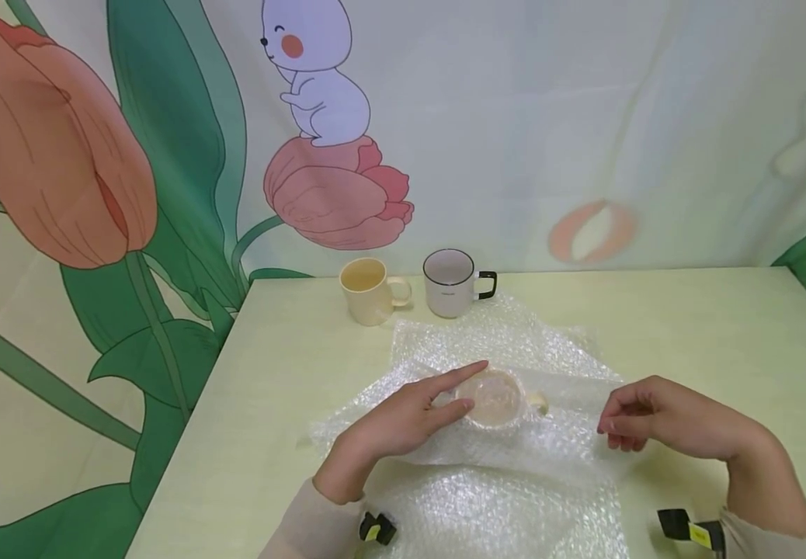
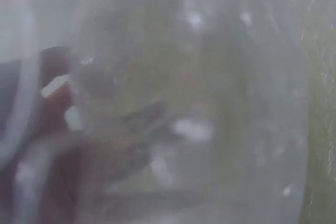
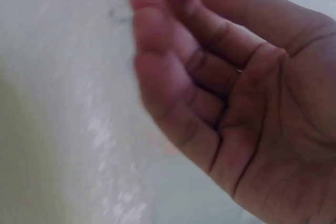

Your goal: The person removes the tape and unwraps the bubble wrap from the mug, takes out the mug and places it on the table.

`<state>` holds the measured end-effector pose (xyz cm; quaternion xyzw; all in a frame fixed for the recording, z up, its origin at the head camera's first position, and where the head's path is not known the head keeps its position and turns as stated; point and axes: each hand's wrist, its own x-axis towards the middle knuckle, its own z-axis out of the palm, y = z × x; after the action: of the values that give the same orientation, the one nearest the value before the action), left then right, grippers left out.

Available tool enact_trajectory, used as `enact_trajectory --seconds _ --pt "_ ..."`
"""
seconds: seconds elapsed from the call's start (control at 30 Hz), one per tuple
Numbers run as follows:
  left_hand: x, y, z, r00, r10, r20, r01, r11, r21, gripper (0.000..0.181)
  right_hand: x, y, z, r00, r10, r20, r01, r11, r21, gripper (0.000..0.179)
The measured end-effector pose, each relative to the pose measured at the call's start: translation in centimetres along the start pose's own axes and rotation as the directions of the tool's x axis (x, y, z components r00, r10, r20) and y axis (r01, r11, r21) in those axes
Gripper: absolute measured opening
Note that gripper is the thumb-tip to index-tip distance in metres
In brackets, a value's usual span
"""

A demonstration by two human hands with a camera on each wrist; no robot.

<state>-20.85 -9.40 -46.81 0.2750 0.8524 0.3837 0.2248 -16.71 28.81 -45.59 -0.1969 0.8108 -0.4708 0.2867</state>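
A pale mug [image 1: 495,400] is partly covered by bubble wrap [image 1: 501,512], its cream handle pointing right. My left hand [image 1: 406,411] rests at the mug's left side, fingers extended along its rim. A blurred transparent sheet [image 2: 210,103] fills most of the left wrist view and veils the fingers. Over the right part of the wrap hovers my right hand [image 1: 668,419]. Its palm and loosely curled fingers [image 3: 163,93] show nothing held in the right wrist view.
Behind the wrap stand a yellow mug [image 1: 369,299] and a white mug [image 1: 448,287] with a black rim and handle. All lie on a pale yellow-green table [image 1: 731,326]. A printed curtain [image 1: 487,116] hangs along the back edge.
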Motion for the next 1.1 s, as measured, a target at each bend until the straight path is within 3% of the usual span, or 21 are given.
enact_trajectory --seconds 0.17,0.4,0.63,0.97,1.1 --pt "-0.2 0.2 -0.1 0.999 -0.037 -0.018 0.037 0.999 0.021 0.054 0.4 -2.7 1.3 0.989 -0.108 -0.100 0.102 0.992 -0.069 0.016" --pt "-0.4 0.7 -0.1 0.994 -0.066 -0.082 0.071 0.996 0.062 0.058 1.5 -5.0 3.4 0.971 -0.085 -0.223 0.044 0.982 -0.183 0.026" --pt "-0.4 1.0 -0.1 0.991 -0.056 -0.120 0.070 0.991 0.118 0.062 2.3 -5.4 4.4 0.961 -0.125 -0.249 0.052 0.958 -0.280 0.025" --pt "-0.5 1.0 -0.2 0.993 -0.047 -0.113 0.057 0.994 0.091 0.064 3.3 -5.3 5.4 0.963 -0.149 -0.226 0.082 0.956 -0.282 0.025" --pt "-0.4 1.0 -0.1 0.993 -0.047 -0.111 0.055 0.996 0.065 0.061 3.5 -5.3 5.6 0.963 -0.159 -0.216 0.094 0.954 -0.284 0.016"
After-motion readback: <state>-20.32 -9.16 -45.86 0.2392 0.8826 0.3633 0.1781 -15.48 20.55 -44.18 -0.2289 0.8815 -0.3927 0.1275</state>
